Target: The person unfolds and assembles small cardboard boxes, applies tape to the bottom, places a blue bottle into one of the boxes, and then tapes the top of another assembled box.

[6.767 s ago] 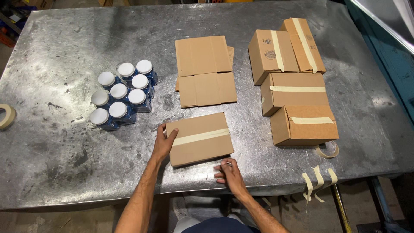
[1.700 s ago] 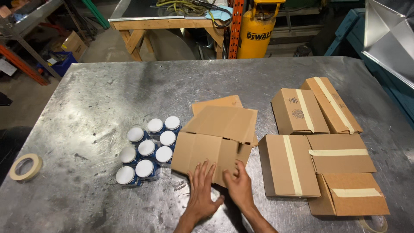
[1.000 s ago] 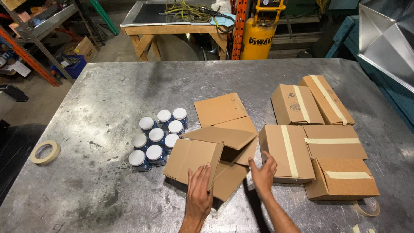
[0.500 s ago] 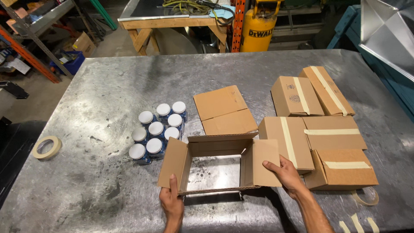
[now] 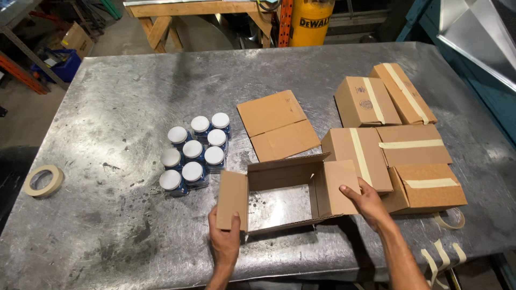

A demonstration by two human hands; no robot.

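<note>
Left hand (image 5: 224, 240) pinches open box (image 5: 287, 193) flap; right hand (image 5: 367, 203) grips opposite flap.

Eight jars (image 5: 196, 153), five taped boxes (image 5: 395, 139), one tape roll (image 5: 43, 180).

You are in a workshop or a store room where things get packed. You stand at a big metal table (image 5: 134, 91), scratched and worn. Past its far edge you see a wooden workbench (image 5: 177, 21) and a yellow tank (image 5: 314, 21) on a concrete floor. An orange rack post (image 5: 21, 72) and a blue bin (image 5: 62, 64) sit off the far left corner. Taped cardboard boxes (image 5: 398, 139) fill the right side of the table. A roll of tape (image 5: 43, 180) lies by the left edge.
</note>
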